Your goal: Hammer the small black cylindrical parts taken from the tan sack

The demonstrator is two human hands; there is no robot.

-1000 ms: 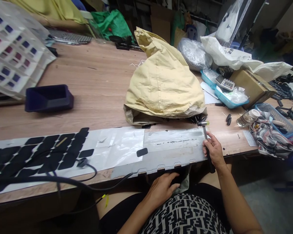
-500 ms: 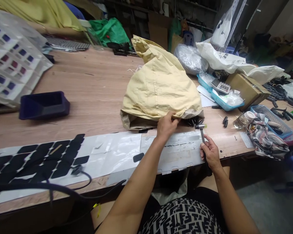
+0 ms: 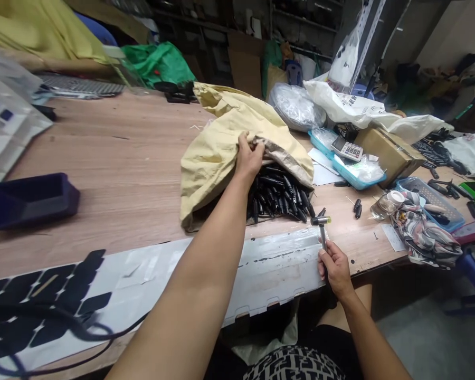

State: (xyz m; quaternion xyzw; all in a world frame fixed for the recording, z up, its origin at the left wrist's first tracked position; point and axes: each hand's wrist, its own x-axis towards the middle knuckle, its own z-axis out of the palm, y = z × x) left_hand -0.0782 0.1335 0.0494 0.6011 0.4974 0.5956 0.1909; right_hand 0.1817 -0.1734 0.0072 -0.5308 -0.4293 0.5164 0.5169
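My left hand (image 3: 248,157) grips the lifted front edge of a yellow cloth sack (image 3: 217,163) on the table. Beneath that raised edge, a heap of black, slender plastic-looking pieces (image 3: 279,195) shows in the sack's mouth; their exact kind I cannot make out. My right hand (image 3: 335,266) is closed around the handle of a small hammer (image 3: 321,229), whose metal head has a yellowish tip and points up beside the heap. Under the hammer lies a pale, worn board (image 3: 273,269) along the table's front edge.
Left are a dark blue tray (image 3: 27,203), black rounded pads (image 3: 51,295) on a white sheet, and a black cable (image 3: 130,330). Right are a glass jar (image 3: 386,206), a crumpled patterned cloth (image 3: 427,232), blue baskets (image 3: 364,179), a calculator (image 3: 347,149) and a cardboard box (image 3: 391,153).
My left hand has raised the sack's front edge up and back, uncovering the heap of black pieces. My right hand still holds the hammer in about the same place. The view has shifted slightly.
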